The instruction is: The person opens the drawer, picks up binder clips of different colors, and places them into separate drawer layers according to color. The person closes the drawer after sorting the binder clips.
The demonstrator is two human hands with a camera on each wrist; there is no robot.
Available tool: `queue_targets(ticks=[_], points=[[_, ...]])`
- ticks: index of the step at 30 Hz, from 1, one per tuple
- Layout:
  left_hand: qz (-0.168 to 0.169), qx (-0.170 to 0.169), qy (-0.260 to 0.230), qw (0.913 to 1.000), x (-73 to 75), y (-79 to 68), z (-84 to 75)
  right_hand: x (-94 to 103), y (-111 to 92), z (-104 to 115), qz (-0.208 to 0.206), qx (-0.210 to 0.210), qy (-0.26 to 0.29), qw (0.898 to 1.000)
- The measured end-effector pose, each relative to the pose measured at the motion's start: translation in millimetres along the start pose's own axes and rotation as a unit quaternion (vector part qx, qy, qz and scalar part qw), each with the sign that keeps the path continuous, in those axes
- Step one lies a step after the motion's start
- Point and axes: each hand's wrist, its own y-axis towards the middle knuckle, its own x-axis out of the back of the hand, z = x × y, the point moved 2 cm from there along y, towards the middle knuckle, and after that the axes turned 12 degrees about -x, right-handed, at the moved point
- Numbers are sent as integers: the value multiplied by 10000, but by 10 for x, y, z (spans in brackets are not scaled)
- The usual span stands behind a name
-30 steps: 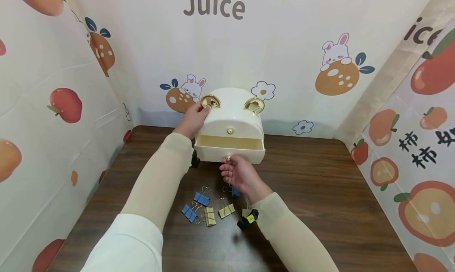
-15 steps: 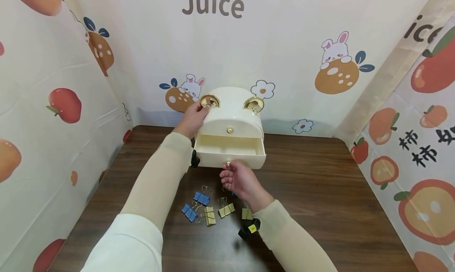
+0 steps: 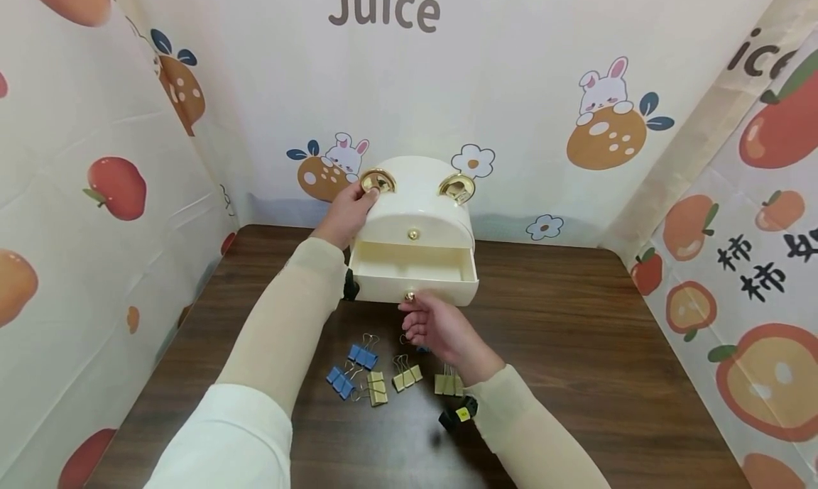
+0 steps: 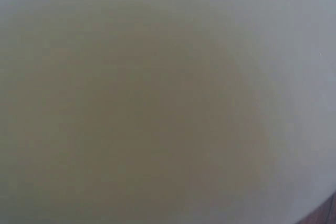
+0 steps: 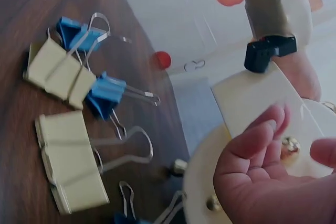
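A cream drawer box (image 3: pixel 418 212) with two gold-rimmed ears stands at the back of the table. Its lower drawer (image 3: pixel 377 289) is pulled out, with a bare interior. My left hand (image 3: pixel 345 216) grips the box by its left ear; the thumb is in front and the other fingers are hidden. My right hand (image 3: pixel 444 331) is just below the drawer's gold knob (image 3: pixel 410 297). In the right wrist view, thumb and loosely curled fingers stand apart around the knob (image 5: pixel 290 149), not pinching it. The left wrist view holds only a blurred pale surface.
Blue binder clips (image 3: pixel 363 356) and pale yellow binder clips (image 3: pixel 407 377) lie on the brown wooden table (image 3: pixel 562 333) before the drawer. One blue clip (image 3: pixel 422 348) is partly covered by my right hand. Printed curtains (image 3: pixel 511 77) enclose the back and sides.
The lower drawer has slid further out toward me. My right hand drew back with it, then shifted slightly right, its fingers loosening from the knob. My left hand has stayed in place.
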Motion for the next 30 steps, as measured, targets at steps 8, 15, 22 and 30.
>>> queue_targets(ticks=[8,15,22,30], points=[[2,-5,-31,10000,34,-24,-8,114,-119,-6,-692,1258,-2662,9532],[35,-74,71,9999,44,-56,-22,257,-227,-54,-1552,2130,-4811,8361],[38,-49,126,9999,24,-82,-57,505,-289,-226,-1326,2617,-5554,7781],[54,-127,74,9999,27,-44,-26,647,-413,-407,-1548,2391,-5508,7845]])
